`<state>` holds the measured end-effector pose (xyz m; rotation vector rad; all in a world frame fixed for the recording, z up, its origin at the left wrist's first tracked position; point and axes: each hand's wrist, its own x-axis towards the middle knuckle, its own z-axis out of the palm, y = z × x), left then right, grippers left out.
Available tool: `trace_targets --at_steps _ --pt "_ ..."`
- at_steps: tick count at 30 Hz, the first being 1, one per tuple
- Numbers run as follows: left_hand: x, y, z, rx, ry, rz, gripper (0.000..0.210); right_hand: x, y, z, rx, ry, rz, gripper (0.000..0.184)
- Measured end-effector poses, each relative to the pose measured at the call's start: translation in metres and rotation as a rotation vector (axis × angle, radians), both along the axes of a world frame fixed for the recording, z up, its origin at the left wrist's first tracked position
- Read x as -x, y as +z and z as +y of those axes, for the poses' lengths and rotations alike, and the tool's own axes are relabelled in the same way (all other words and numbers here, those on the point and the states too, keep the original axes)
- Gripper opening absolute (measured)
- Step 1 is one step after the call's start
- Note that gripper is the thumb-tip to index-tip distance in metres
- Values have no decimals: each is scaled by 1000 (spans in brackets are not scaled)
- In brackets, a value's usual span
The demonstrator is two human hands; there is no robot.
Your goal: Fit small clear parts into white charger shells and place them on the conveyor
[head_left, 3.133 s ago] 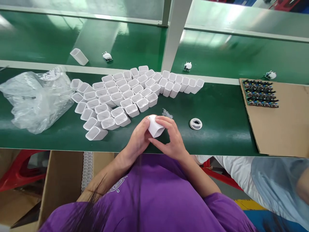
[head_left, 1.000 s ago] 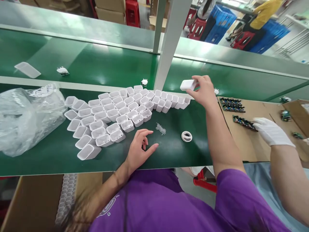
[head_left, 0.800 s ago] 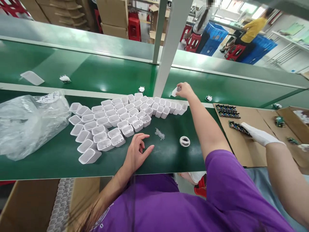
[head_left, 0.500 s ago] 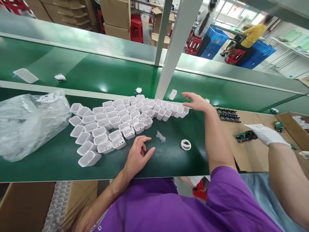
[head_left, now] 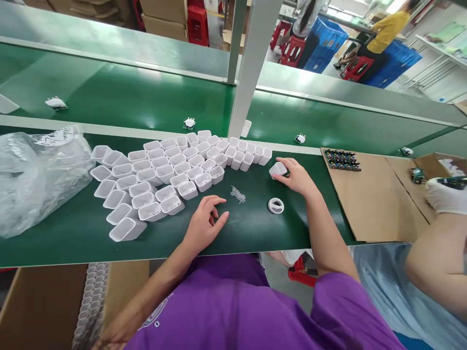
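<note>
My right hand point(head_left: 295, 176) grips a small white plastic cup point(head_left: 278, 169) between thumb and fingers, just right of the cluster. My left hand point(head_left: 206, 221) rests low over the green table with its fingers apart and nothing in them. Close to its fingertips lies a small pile of clear little parts point(head_left: 238, 194). A white ring-shaped roll point(head_left: 276, 205) sits on the table between the hands. Rows of open white plastic cups point(head_left: 166, 173) stand packed together left of centre; small dark spots show inside some of the front ones.
A clear plastic bag point(head_left: 40, 180) lies at the left. Behind a pale rail runs a green belt point(head_left: 138, 104) carrying small white-topped parts point(head_left: 300, 139). A metal post point(head_left: 246, 68) rises at centre. At right, a co-worker's gloved hand point(head_left: 447, 194) is over cardboard point(head_left: 379, 199) with circuit boards point(head_left: 342, 160).
My right hand has come back from over the belt's edge to the table and now holds a white cup. The belt parts have shifted left. The co-worker's glove has moved right.
</note>
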<state>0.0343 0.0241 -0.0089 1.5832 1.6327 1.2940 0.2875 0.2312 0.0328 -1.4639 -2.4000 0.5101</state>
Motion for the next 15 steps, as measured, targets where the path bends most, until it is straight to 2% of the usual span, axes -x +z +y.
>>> trace_targets --at_steps 3,6,7,9,12,15 --pt "1 -1 0 -4 19 -3 18 6 6 -15 36 -15 133 38" --pt "0 0 0 -9 -5 -39 22 20 9 -52 313 88 512 45" --pt "0 0 0 -14 -26 -56 27 27 7 -68 427 147 624 48" --pt "0 1 0 -31 -89 -89 39 43 0 -100 555 212 785 46" --pt "1 1 -1 -74 -190 -118 46 65 -14 -138 640 197 946 42" --pt "4 1 -2 -122 -233 -137 47 78 -22 -156 673 140 1042 42"
